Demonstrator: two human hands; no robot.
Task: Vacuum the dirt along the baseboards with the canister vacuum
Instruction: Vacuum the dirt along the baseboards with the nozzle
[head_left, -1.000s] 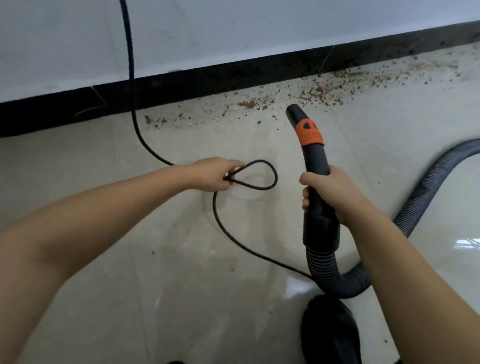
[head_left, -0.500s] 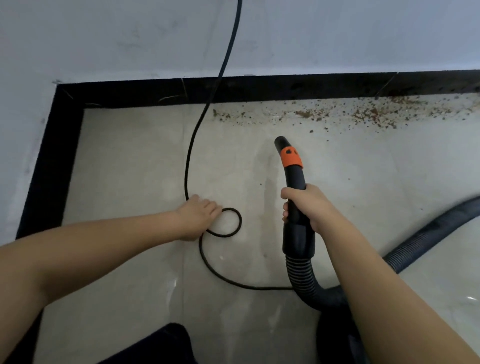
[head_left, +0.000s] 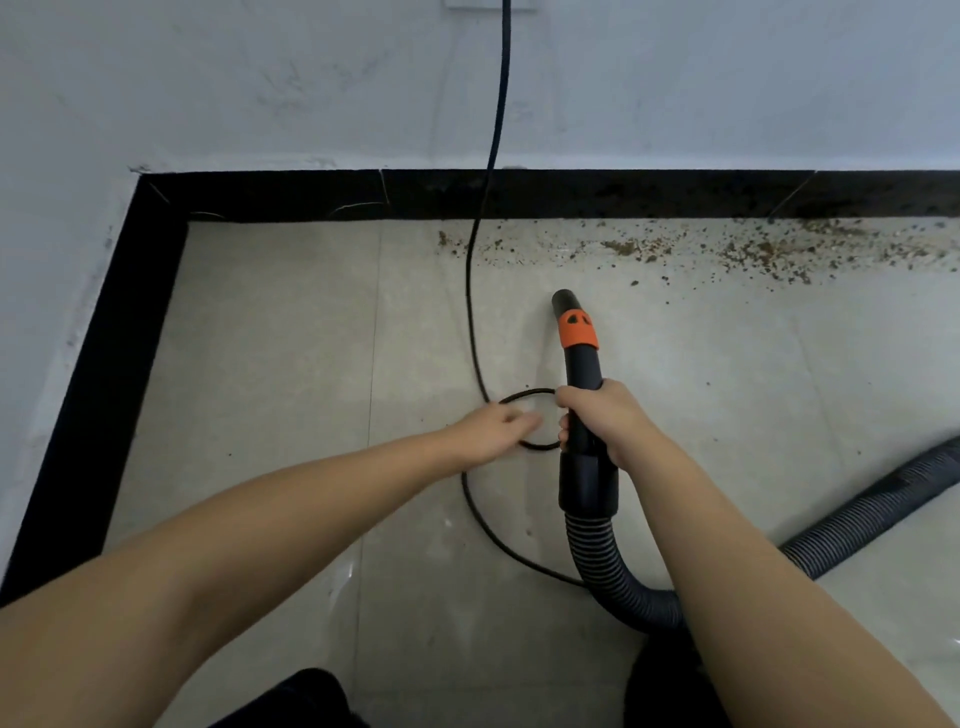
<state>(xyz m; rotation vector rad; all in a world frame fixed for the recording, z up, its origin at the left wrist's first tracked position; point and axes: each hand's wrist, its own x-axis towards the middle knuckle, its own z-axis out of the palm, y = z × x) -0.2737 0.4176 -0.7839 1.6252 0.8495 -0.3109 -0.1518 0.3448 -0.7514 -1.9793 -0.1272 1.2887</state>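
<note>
My right hand (head_left: 602, 421) grips the black vacuum handle (head_left: 584, 374). Its open nozzle tip (head_left: 563, 300), above an orange band (head_left: 577, 331), points at the far wall and hangs a short way from the brown dirt (head_left: 727, 249) scattered along the black baseboard (head_left: 597, 195). The ribbed hose (head_left: 613, 577) curves down from the handle and off to the right. My left hand (head_left: 491, 431), blurred, hovers with loose fingers over a small loop of the black power cord (head_left: 470, 312), just left of the handle. No cord is visibly in its grasp.
The cord climbs the white wall to a socket (head_left: 491, 4) at the top edge. A second baseboard (head_left: 104, 389) runs down the left side, forming a corner. Dark shapes (head_left: 301, 696) sit at the bottom edge on pale floor tiles (head_left: 270, 338).
My left hand has let go of the cord loop and moved right, close to the handle. The view has swung left and back, bringing the room corner into sight.
</note>
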